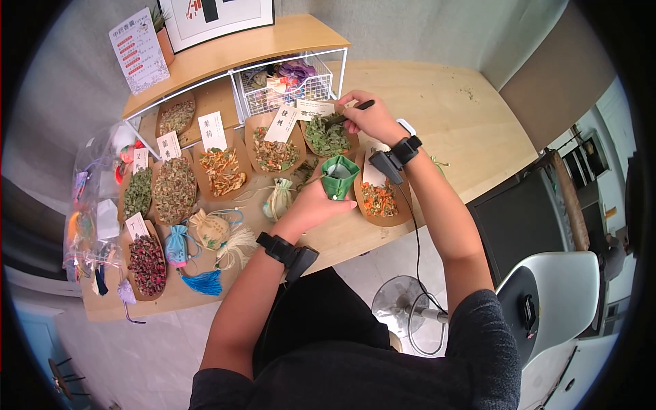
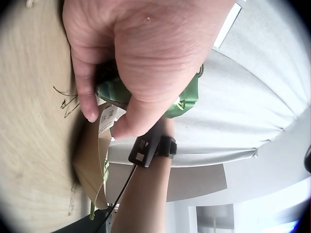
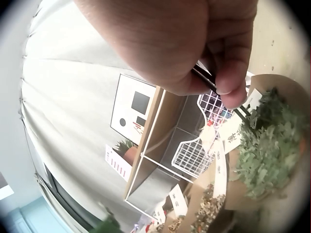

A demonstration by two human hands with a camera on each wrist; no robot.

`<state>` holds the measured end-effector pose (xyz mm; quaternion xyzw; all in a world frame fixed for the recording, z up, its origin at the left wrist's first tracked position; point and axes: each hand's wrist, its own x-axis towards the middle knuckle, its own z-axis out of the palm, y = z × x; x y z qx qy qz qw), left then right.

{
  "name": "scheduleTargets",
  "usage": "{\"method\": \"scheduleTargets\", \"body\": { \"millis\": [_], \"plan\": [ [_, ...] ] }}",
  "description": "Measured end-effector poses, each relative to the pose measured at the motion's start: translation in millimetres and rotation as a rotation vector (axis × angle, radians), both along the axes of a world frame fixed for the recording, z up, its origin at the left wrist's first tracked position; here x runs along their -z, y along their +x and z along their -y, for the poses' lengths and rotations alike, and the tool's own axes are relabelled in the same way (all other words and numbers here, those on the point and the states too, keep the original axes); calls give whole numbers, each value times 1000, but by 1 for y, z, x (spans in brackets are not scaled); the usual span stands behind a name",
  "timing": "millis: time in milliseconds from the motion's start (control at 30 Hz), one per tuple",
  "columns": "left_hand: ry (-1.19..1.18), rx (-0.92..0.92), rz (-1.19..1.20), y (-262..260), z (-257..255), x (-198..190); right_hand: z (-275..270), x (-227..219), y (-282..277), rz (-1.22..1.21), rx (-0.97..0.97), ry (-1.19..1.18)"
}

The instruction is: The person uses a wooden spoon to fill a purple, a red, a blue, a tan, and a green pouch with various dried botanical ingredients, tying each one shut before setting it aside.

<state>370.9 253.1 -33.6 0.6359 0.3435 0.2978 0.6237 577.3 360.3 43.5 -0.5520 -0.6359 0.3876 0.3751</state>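
My left hand (image 1: 316,209) holds a small green fabric pouch (image 1: 336,186), its mouth spread wide and facing up. In the left wrist view, thumb and fingers curl round the pouch (image 2: 184,104), covering much of it. My right hand (image 1: 376,123) pinches a dark, slim-handled tool (image 1: 366,104) over a paper tray of dried green leaves (image 1: 328,137). The right wrist view shows the tool's shaft (image 3: 204,76) slanting down into the leaves (image 3: 269,145), which hide its tip. Right of the pouch, a tray of orange and green dried pieces (image 1: 380,199) lies under my right forearm.
More trays hold dried herbs, including dark red buds (image 1: 147,265). Tasselled sachets, one blue (image 1: 176,246) and one beige (image 1: 210,229), lie near the front edge. Behind stands a wooden shelf (image 1: 232,58) with a white wire basket (image 1: 287,89). A cable (image 1: 418,253) hangs from my right wrist.
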Motion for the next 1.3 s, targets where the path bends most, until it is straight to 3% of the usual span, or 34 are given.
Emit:
{"method": "scheduleTargets", "body": {
  "millis": [333,600,767,933,1067,1167,1300],
  "plan": [
    [-8,-44,14,-1,3,-9,18,-31,11,-84,-17,87],
    [9,-91,78,2,1,-1,92,-103,3,-87,-73,22],
    [10,-132,141,5,2,1,114,-87,-10,-17,-216,-64],
    [66,-70,84,3,-2,2,113,-86,-12,65,-280,-85],
    [35,-37,47,1,-3,1,98,-112,4,61,-140,-78],
    [13,-38,27,0,-1,-1,58,-89,6,-3,-27,46],
    [5,-48,50,1,1,-4,11,-42,-4,112,21,106]
  ]
}}
